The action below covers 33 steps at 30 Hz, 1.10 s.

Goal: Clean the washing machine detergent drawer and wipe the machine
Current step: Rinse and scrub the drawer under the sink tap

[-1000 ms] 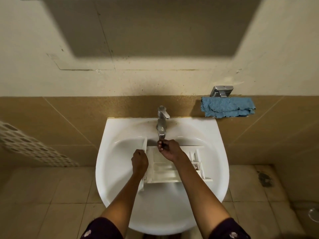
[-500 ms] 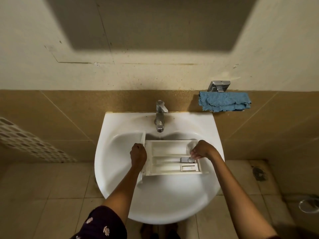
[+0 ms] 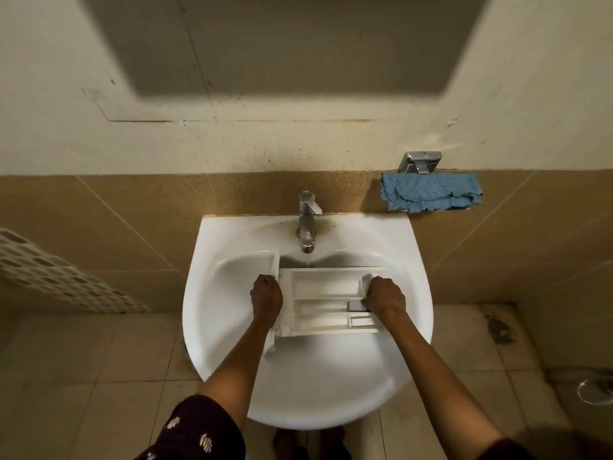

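A white detergent drawer [image 3: 326, 295] lies across the white sink [image 3: 232, 353], under the chrome tap [image 3: 306, 224]. Its front panel points left. My left hand [image 3: 266, 295] grips that front panel, fingers curled round its edge. My right hand [image 3: 386, 297] is curled over the drawer's right end, next to a small grey insert [image 3: 355, 306] in the middle compartment. Whether water runs from the tap cannot be told. A blue cloth [image 3: 431, 191] hangs on the wall to the right of the sink.
A chrome wall holder [image 3: 420, 162] sits just above the cloth. A white perforated basket [image 3: 49, 277] shows at the left edge. Beige floor tiles lie below, with a drain [image 3: 501, 330] at right and a round metal fitting [image 3: 595, 391] at the far right.
My right hand left the tap spout and moved to the drawer's right end. The drawer now lies level across the basin. The left hand kept its grip.
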Available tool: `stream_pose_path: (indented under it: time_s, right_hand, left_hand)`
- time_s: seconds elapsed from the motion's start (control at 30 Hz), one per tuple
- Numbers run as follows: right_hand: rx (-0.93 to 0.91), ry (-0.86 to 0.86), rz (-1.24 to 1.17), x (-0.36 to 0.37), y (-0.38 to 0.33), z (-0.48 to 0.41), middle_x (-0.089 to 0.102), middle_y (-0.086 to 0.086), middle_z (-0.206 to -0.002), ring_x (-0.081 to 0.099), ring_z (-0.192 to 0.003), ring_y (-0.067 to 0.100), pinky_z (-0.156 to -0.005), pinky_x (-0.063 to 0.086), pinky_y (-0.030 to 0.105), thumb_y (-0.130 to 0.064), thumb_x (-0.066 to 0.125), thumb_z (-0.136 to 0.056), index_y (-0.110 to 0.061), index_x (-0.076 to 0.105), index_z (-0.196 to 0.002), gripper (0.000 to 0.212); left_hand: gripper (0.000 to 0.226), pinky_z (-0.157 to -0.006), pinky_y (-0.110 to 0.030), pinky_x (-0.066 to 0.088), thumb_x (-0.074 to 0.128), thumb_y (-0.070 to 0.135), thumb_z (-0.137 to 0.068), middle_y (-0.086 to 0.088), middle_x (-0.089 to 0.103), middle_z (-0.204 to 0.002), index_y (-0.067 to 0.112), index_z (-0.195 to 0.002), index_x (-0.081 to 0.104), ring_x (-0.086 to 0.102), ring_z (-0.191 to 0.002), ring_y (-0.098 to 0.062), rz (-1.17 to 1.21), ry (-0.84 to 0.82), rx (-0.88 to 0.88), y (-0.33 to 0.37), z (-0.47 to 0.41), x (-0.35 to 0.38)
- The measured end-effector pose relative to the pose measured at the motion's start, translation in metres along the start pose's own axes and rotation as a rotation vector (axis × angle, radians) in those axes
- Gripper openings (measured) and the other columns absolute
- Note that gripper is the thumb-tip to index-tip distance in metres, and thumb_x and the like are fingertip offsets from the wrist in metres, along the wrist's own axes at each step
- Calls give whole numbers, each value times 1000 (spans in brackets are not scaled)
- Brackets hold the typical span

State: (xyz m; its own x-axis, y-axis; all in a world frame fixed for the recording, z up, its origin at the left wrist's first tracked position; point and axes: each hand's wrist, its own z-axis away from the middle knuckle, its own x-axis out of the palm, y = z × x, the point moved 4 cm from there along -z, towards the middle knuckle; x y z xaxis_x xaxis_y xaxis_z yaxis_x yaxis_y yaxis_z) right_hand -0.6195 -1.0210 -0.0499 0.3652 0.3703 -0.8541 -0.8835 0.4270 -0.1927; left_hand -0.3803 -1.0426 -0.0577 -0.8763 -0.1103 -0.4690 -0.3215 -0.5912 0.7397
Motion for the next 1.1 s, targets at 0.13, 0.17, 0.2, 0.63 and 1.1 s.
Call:
stream_pose_path:
  time_s: [0.13, 0.17, 0.2, 0.63, 1.1]
  right_hand:
    - [0, 44, -45, 0, 6, 2, 62, 8, -116, 59, -108, 25, -84, 47, 30, -17, 69, -79, -9, 59, -111, 34]
    - [4, 44, -68, 1, 7, 1, 63, 9, -115, 60, -107, 26, -84, 47, 30, -15, 71, -78, -8, 60, -108, 33]
    - [10, 34, -79, 2, 8, 0, 63, 10, -114, 60, -106, 26, -84, 47, 30, -13, 71, -78, -8, 61, -108, 32]
    - [24, -75, -899, -2, -12, -14, 66, 10, -87, 58, -74, 17, -74, 47, 26, 4, 48, -85, -5, 69, -90, 23]
    - [257, -534, -2070, 17, -116, -11, 58, 25, -90, 58, -83, 30, -52, 58, 29, 5, 34, -97, 12, 48, -109, 20]
  left_hand:
    - [36, -89, -38, 43, 27, 15, -98, -25, 58, -115, -4, -113, 54, 53, -106, -37, -2, 6, 4, 0, 0, 0]
    - [36, -89, -38, 43, 27, 15, -98, -25, 58, -115, -4, -113, 54, 53, -106, -37, -3, 6, 5, 0, 0, 0]
    - [36, -89, -38, 43, 27, 15, -98, -25, 58, -115, -4, -113, 54, 53, -106, -37, -4, 6, 7, 0, 0, 0]
    - [35, -80, -34, 42, 28, 14, -97, -24, 60, -108, -5, -108, 55, 53, -90, -31, 5, -11, 31, 1, 3, 2]
    - [34, -74, -31, 38, 27, 13, -97, -24, 59, -104, -6, -102, 55, 49, -84, -27, 0, 2, 37, 1, 2, 2]
